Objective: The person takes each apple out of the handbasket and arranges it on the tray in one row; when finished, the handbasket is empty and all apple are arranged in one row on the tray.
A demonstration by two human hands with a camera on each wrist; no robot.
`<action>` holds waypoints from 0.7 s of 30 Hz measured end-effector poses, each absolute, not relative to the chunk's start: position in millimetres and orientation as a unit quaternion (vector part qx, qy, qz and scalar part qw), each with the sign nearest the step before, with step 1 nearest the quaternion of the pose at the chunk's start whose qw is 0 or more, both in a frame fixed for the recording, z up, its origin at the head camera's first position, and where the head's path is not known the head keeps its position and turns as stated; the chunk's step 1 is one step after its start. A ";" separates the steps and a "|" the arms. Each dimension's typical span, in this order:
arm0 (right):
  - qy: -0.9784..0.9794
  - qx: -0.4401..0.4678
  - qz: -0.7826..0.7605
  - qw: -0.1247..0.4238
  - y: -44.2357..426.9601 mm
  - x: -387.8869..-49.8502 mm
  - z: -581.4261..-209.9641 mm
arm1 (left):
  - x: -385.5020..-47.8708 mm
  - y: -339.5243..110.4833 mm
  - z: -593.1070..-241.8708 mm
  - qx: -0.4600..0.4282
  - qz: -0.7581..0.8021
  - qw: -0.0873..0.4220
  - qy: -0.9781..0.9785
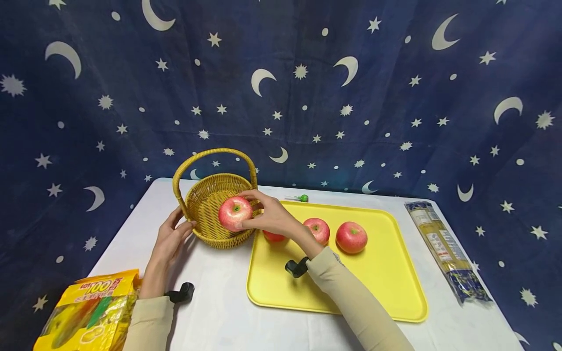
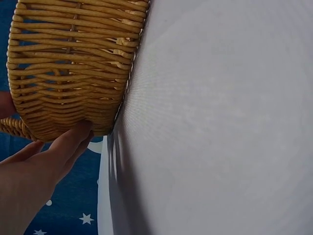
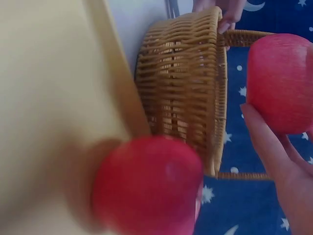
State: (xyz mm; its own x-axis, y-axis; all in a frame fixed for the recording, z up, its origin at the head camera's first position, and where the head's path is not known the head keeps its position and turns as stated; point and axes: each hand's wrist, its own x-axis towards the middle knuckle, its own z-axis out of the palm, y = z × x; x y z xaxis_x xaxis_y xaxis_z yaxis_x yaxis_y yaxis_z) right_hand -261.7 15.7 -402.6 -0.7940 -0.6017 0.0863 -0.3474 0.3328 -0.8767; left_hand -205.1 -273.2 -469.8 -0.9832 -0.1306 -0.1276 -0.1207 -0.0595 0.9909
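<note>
My right hand (image 1: 274,217) grips a red apple (image 1: 234,213) by its sides, over the right part of a wicker basket (image 1: 208,204). In the right wrist view the held apple (image 3: 283,83) is up past the basket's rim. My left hand (image 1: 169,239) holds the basket's left side near the handle's base. In the left wrist view its fingers (image 2: 73,139) lie along the woven outer wall and the thumb is at the rim. Two apples (image 1: 317,231) (image 1: 351,237) sit on a yellow tray (image 1: 373,287); another apple (image 1: 274,236) there is partly hidden under my right hand.
A yellow snack bag (image 1: 90,312) lies at the front left of the white table (image 1: 215,302). Along the right edge is a long clear packet (image 1: 448,251). A small green item (image 1: 303,198) lies behind the tray. A dark star-patterned cloth (image 1: 307,97) hangs behind the table.
</note>
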 end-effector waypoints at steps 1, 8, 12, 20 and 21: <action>0.804 -0.291 -0.501 0.131 20.8 -259.7 -401.5 | -204.7 -273.3 -469.9 0.092 -0.724 0.004 -0.684; 0.794 -0.265 -0.531 0.130 60.9 -247.0 -399.1 | -203.2 -273.5 -468.9 0.090 -0.720 0.005 -0.688; 0.799 -0.251 -0.534 0.116 88.3 -240.4 -397.1 | -204.0 -273.7 -468.3 0.092 -0.717 0.001 -0.691; 0.800 -0.237 -0.545 0.082 148.6 -226.1 -396.4 | -205.6 -274.0 -469.6 0.097 -0.718 0.002 -0.689; 0.804 -0.238 -0.541 0.075 156.0 -224.5 -396.2 | -205.5 -274.3 -469.7 0.097 -0.718 0.001 -0.689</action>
